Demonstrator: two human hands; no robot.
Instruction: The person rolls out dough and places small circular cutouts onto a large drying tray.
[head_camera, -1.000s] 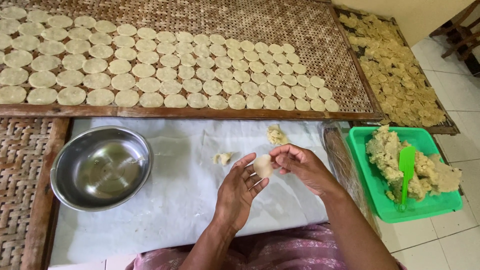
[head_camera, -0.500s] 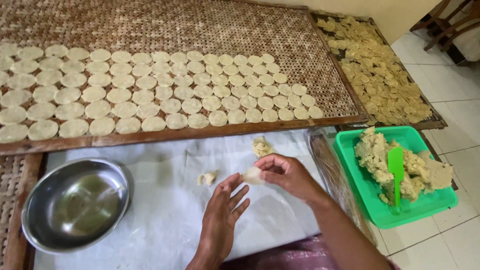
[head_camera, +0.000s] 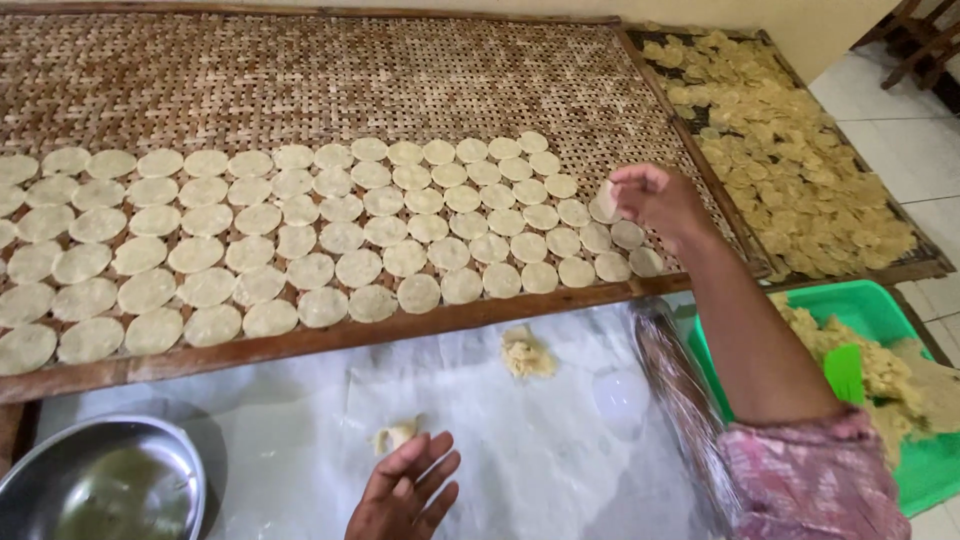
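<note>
The right hand (head_camera: 655, 200) pinches a flat dough disc (head_camera: 606, 200) over the woven tray's (head_camera: 300, 80) right edge. The left hand (head_camera: 405, 490) lies open on the bench (head_camera: 300, 440).

White tiled floor (head_camera: 905, 150) on the right, dark wooden chair legs (head_camera: 920, 45) standing on it, yellowish wall (head_camera: 800, 20) behind.

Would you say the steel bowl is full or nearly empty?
Nearly empty: the steel bowl shows only a thin, shiny film over its bare bottom, beside the left hand.
</note>
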